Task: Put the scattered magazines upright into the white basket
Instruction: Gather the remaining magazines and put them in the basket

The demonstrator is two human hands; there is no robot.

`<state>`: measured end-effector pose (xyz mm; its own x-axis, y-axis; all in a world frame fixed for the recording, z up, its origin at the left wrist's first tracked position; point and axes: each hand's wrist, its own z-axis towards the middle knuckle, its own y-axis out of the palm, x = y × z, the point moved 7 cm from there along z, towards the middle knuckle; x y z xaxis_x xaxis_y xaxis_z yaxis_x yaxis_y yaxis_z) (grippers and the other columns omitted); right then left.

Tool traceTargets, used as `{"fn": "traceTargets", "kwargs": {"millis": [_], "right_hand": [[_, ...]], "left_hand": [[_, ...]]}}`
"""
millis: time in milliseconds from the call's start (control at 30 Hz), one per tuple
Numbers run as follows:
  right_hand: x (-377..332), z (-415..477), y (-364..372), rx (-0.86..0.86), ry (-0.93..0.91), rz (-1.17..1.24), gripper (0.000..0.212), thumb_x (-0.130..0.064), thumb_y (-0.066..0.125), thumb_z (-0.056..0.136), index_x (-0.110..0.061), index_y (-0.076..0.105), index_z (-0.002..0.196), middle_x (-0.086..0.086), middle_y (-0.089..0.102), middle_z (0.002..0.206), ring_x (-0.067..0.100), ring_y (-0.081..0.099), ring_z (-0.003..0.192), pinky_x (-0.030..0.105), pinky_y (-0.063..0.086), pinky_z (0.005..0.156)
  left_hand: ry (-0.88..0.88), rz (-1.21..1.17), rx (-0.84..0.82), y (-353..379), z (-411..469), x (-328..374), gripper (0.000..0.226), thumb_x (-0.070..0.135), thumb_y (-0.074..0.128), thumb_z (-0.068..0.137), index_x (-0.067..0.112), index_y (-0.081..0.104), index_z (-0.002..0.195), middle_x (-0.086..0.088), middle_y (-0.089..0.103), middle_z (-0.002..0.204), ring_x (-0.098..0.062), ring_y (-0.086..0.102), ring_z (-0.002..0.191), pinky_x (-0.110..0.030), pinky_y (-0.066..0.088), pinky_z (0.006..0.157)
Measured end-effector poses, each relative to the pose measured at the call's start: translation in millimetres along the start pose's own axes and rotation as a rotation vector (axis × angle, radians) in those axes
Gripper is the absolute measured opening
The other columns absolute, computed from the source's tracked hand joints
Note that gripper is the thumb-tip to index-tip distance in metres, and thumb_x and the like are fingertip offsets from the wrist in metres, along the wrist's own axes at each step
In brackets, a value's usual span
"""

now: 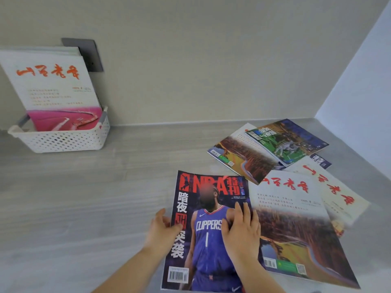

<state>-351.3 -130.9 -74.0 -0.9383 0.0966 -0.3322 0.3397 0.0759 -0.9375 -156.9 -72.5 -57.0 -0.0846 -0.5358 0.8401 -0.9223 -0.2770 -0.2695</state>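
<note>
The right hand (243,231) lay flat on the basketball magazine (209,261) to steady it; the left hand (163,227) pinched its edge for lifting.

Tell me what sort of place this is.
Probably a desk nook in a home or office: a grey wood-grain tabletop in a wall corner, a socket plate on the wall, a basket and loose magazines.
</note>
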Motion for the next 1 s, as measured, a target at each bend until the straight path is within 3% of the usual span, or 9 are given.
{"fn": "traceTargets", "kwargs": {"millis": [133, 267, 367, 467, 533, 600, 733, 867, 1000], "right_hand": [[1.6, 1.2, -7.7, 0.037, 0.037, 0.122, 0.062, -0.036, 0.046, 0.088, -0.018, 0.018, 0.141, 0.004, 0.020, 0.152, 0.025, 0.015, 0.140, 0.036, 0.014, 0.115], [2.3, 4.1, -17.5, 0.131, 0.113, 0.514, 0.047, -0.010, 0.060, 0.078, -0.014, 0.046, 0.124, 0.013, 0.051, 0.128, 0.031, 0.044, 0.119, 0.039, 0.034, 0.100], [-0.5, 7.6, -18.0, 0.099, 0.212, 0.858, 0.033, 0.003, 0.053, 0.075, -0.011, 0.057, 0.105, 0.006, 0.060, 0.093, 0.027, 0.055, 0.093, 0.030, 0.039, 0.076], [-6.9, 16.6, -14.9, -0.083, 0.264, 0.941, 0.024, 0.003, 0.053, 0.077, -0.005, 0.061, 0.098, 0.007, 0.063, 0.079, 0.021, 0.056, 0.074, 0.025, 0.040, 0.060], [-18.7, 18.6, -14.8, -0.241, 0.214, 0.934, 0.021, 0.006, 0.052, 0.077, -0.003, 0.063, 0.092, 0.008, 0.063, 0.073, 0.019, 0.057, 0.065, 0.022, 0.045, 0.054], [-32.9, 19.4, -19.5, -0.299, 0.127, 0.906, 0.024, 0.007, 0.051, 0.078, -0.012, 0.063, 0.086, 0.008, 0.064, 0.078, 0.020, 0.058, 0.069, 0.025, 0.046, 0.060], [-66.5, 19.2, -36.8, -0.250, -0.062, 0.960, 0.031, 0.009, 0.047, 0.079, -0.017, 0.063, 0.079, -0.012, 0.059, 0.052, 0.002, 0.050, 0.049, 0.016, 0.038, 0.050], [-104.1, 19.2, -55.8, -0.228, -0.165, 1.091, 0.032, 0.011, 0.051, 0.078, -0.015, 0.070, 0.076, -0.006, 0.066, 0.063, 0.007, 0.054, 0.061, 0.023, 0.042, 0.059], [-148.1, 21.1, -74.9, -0.239, -0.258, 1.107, 0.039, 0.009, 0.051, 0.080, -0.024, 0.070, 0.074, -0.011, 0.072, 0.067, 0.001, 0.062, 0.063, 0.011, 0.048, 0.059]], "left_hand": [[-0.048, 0.017, 0.010, 0.1, 3.8, -5.4, 0.057, 0.003, 0.055, 0.081, 0.005, 0.031, 0.132, -0.013, 0.052, 0.119, -0.025, 0.061, 0.087, -0.027, 0.046, 0.061], [0.058, 0.157, 0.017, -9.7, 5.5, -1.5, 0.023, 0.001, 0.051, 0.079, 0.015, 0.055, 0.096, -0.013, 0.067, 0.096, -0.030, 0.064, 0.085, -0.044, 0.052, 0.080], [0.076, 0.210, 0.028, -23.5, 9.6, -4.0, 0.033, 0.001, 0.051, 0.079, 0.015, 0.056, 0.109, -0.016, 0.065, 0.105, -0.034, 0.060, 0.097, -0.047, 0.048, 0.090], [0.086, 0.202, 0.031, -34.7, 13.0, -7.7, 0.041, -0.003, 0.051, 0.078, 0.011, 0.052, 0.117, -0.018, 0.064, 0.110, -0.034, 0.058, 0.101, -0.047, 0.046, 0.094], [0.096, 0.203, 0.021, -39.9, 13.7, -10.6, 0.043, -0.002, 0.052, 0.078, 0.012, 0.050, 0.119, -0.016, 0.064, 0.110, -0.032, 0.059, 0.100, -0.046, 0.047, 0.093], [0.091, 0.185, 0.005, -45.2, 16.6, -13.3, 0.046, -0.003, 0.052, 0.077, 0.012, 0.048, 0.121, -0.016, 0.063, 0.110, -0.032, 0.060, 0.099, -0.048, 0.049, 0.090], [0.088, 0.074, 0.084, -65.5, 24.9, -13.0, 0.048, -0.011, 0.052, 0.073, 0.005, 0.048, 0.118, -0.013, 0.063, 0.094, -0.034, 0.060, 0.093, -0.043, 0.048, 0.088], [0.120, -0.095, 0.101, -90.2, 33.2, -4.3, 0.038, -0.010, 0.056, 0.076, 0.011, 0.044, 0.106, -0.001, 0.057, 0.075, -0.021, 0.056, 0.072, -0.029, 0.043, 0.064], [0.175, -0.285, 0.049, -125.9, 44.6, 12.7, 0.023, -0.013, 0.053, 0.079, 0.001, 0.053, 0.097, -0.010, 0.063, 0.080, -0.021, 0.057, 0.069, -0.029, 0.048, 0.064]]}}
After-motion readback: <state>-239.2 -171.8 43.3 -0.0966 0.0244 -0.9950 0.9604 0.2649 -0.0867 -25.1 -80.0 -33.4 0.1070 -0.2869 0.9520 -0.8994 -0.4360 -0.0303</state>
